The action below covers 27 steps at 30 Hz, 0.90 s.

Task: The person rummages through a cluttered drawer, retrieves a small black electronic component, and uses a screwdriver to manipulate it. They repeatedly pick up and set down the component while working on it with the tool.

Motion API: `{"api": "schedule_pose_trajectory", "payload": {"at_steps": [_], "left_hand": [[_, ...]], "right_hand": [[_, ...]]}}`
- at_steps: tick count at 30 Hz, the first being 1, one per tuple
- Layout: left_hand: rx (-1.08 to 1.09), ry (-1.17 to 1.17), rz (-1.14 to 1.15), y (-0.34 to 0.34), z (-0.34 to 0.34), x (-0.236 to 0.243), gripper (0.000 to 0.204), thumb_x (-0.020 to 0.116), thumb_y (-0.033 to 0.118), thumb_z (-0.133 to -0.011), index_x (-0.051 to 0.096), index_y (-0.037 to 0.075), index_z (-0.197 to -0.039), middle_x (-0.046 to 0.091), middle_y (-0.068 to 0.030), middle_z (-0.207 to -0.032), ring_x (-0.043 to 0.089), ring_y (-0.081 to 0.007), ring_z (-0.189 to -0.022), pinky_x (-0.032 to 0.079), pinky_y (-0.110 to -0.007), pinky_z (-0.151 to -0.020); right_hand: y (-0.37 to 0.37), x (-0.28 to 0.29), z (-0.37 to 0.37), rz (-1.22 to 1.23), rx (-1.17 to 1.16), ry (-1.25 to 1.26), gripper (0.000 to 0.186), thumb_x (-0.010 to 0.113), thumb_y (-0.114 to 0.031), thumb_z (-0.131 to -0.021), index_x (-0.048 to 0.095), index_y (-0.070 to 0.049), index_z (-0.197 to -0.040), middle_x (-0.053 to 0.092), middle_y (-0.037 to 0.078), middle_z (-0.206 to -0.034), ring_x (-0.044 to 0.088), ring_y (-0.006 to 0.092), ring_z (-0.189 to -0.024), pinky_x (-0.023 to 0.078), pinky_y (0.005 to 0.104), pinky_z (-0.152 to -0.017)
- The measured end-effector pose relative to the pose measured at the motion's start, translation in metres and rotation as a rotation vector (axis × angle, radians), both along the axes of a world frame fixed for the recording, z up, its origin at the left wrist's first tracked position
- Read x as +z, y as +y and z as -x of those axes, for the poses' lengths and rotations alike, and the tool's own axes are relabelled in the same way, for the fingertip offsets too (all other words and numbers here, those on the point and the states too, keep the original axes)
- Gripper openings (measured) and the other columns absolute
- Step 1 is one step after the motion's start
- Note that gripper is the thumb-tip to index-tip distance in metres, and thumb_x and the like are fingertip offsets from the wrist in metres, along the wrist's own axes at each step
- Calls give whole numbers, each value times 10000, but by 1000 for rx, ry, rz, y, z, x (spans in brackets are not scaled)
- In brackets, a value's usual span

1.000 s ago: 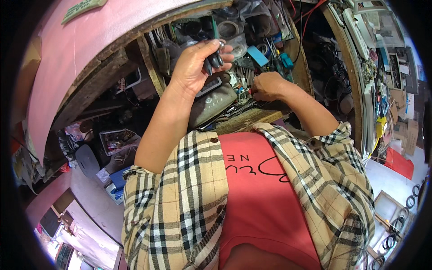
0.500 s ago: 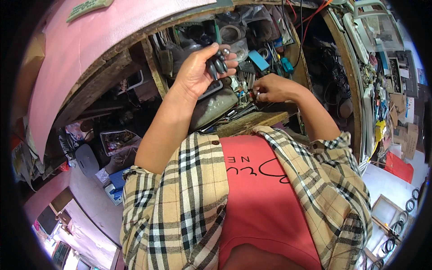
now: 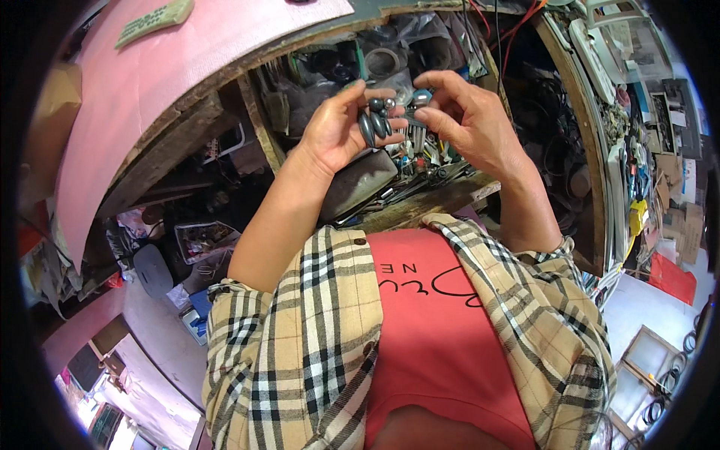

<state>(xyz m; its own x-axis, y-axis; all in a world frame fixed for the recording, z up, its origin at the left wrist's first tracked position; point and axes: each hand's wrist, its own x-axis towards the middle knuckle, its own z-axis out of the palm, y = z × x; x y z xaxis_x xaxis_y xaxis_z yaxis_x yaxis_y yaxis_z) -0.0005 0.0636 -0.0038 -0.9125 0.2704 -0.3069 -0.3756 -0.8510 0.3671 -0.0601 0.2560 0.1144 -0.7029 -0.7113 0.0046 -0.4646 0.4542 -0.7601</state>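
Observation:
My left hand (image 3: 335, 129) is cupped, palm up, over the crowded drawer. In it lie several shiny dark-grey pieces (image 3: 373, 124), some long with tapered ends, some round like balls. To its right, my right hand (image 3: 472, 116) pinches another shiny dark rounded piece (image 3: 421, 97) between thumb and forefinger. The right hand's other fingers are curled. Both hands are close together at about the same height, with the pinched piece apart from those in the left palm. Below the hands, the drawer holds many small tools and parts (image 3: 420, 161).
A pink tabletop (image 3: 150, 82) with a pale remote control (image 3: 155, 22) curves along the upper left. The drawer's wooden front edge (image 3: 435, 202) lies between the hands and my body. A round ring-shaped part (image 3: 382, 62) and plastic bags sit deeper in the drawer. Red wires (image 3: 517, 30) hang at upper right.
My right hand has risen from the small parts in the drawer to beside my left hand, with a shiny dark piece now between its fingertips. The left hand has shifted slightly right and down.

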Motion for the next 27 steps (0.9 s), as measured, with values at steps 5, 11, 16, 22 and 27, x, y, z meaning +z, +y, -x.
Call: {"api": "schedule_pose_trajectory", "payload": {"at_steps": [5, 11, 16, 22, 27], "left_hand": [[-5, -4, 8, -2, 2, 1, 542, 420, 395, -997, 500, -82, -1243, 593, -255, -1112, 632, -360, -1017, 578, -471, -822], [13, 26, 72, -6, 0, 7, 491, 386, 353, -1014, 521, -64, -1236, 613, -235, -1105, 658, -325, -953, 599, -431, -757], [-52, 63, 197, -7, -1, 6, 343, 537, 241, -966, 565, -26, -1179, 633, -181, -1071, 672, -266, -913, 599, -398, -752], [-39, 97, 263, -6, -3, 12, 287, 595, 151, -920, 580, -11, -1157, 643, -145, -1057, 673, -234, -903, 594, -373, -757], [-31, 93, 239, -8, -2, 8, 282, 586, 140, -922, 579, -12, -1159, 642, -140, -1043, 673, -228, -886, 590, -367, -744]], "right_hand": [[7, -4, 6, 11, -86, 42, 280, 646, -172, -894, 602, -44, -1140, 604, 88, -738, 555, 150, -626, 460, 288, -581], [34, -20, 17, -136, -84, 93, 160, 625, -139, -894, 650, -12, -989, 639, 126, -822, 603, 225, -694, 479, 323, -647], [52, -58, 22, -555, 284, 97, 159, 648, -58, -777, 679, -22, -929, 636, 171, -882, 610, 372, -824, 481, 415, -731], [38, -112, 12, -948, 296, 64, 168, 592, -134, -821, 705, -26, -884, 691, 188, -894, 670, 367, -852, 536, 426, -741], [17, -106, 1, -1115, 300, 138, 176, 597, -151, -806, 707, -31, -869, 700, 167, -904, 681, 349, -857, 547, 414, -725]]}}
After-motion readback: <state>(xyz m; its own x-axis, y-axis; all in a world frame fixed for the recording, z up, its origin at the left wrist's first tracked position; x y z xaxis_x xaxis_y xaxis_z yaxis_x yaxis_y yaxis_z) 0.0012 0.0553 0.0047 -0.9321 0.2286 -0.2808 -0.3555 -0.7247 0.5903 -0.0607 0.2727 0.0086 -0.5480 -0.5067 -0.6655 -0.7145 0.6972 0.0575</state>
